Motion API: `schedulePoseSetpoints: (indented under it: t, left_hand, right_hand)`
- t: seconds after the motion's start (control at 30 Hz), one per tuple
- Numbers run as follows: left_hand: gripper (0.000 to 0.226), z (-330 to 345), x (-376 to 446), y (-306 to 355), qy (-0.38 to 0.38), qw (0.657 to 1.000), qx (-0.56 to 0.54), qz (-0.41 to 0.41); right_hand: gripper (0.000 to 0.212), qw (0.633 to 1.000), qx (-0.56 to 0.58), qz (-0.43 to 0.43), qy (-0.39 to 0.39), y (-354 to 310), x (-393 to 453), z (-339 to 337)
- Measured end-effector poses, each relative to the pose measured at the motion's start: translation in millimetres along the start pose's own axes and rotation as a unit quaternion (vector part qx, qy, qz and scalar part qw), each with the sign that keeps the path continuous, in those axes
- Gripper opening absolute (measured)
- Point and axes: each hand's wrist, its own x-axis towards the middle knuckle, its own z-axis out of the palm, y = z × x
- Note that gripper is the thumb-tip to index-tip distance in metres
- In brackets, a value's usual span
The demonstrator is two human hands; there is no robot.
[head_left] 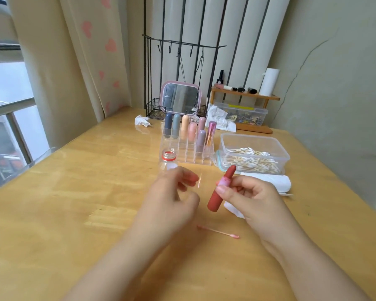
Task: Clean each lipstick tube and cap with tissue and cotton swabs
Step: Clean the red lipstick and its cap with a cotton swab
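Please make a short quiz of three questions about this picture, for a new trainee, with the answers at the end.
1. True or false: the right hand holds the red lipstick.
2. Where does the used swab lie?
A. in the swab box
B. on the table, in front of the hands
C. in the left hand
3. Fill in: the organizer holds ___ capped lipsticks.

Key
1. True; the lipstick is open, its tip up.
2. B; its ends are stained pink.
3. Seven.
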Motion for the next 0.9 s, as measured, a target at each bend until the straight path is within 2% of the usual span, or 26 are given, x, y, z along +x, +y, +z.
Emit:
schedulePoseSetpoints:
  t: [0.07, 0.17, 0.4, 0.67, 0.73, 0.8, 0.87, 0.9]
  left_hand:
    - [0.018, 1.5, -5.2, 8.7, -0.081, 0.989, -0.120, -0.032]
    - [0.029, 9.1, -12.6, 13.4, -0.147, 0.977, -0.155, -0.027]
    - [0.012, 11.8, -15.7, 14.6, -0.078, 0.977, -0.199, -0.014]
    - [0.024, 9.5, -17.0, 14.1, -0.162, 0.943, -0.290, 0.003]
    - [0.017, 6.6, -16.8, 14.1, -0.205, 0.924, -0.322, 0.005]
    - [0.013, 3.5, -16.5, 13.4, -0.279, 0.877, -0.392, -0.007]
    - [0.022, 0.3, -16.4, 13.8, -0.349, 0.819, -0.456, -0.026]
    - [0.026, -0.2, -16.2, 13.3, -0.360, 0.808, -0.466, -0.028]
  right_hand:
    - [0.014, 0.998, 0.055, 0.006, -0.011, -8.6, -2.5, -3.6]
    - [0.025, 0.996, 0.088, 0.013, -0.023, -18.4, -5.0, -6.4]
    - [0.025, 0.994, 0.103, 0.019, -0.035, -33.4, -14.2, -3.2]
    - [0.031, 0.989, 0.128, -0.049, -0.053, -36.3, -14.1, -7.2]
    - [0.037, 0.982, 0.161, -0.058, -0.086, -35.5, -13.8, -9.8]
    - [0.038, 0.972, 0.189, -0.058, -0.126, -37.5, -16.1, -12.4]
    - [0.027, 0.963, 0.207, -0.047, -0.163, -40.6, -18.8, -14.3]
    - [0.023, 0.962, 0.206, -0.047, -0.171, -42.3, -19.5, -14.7]
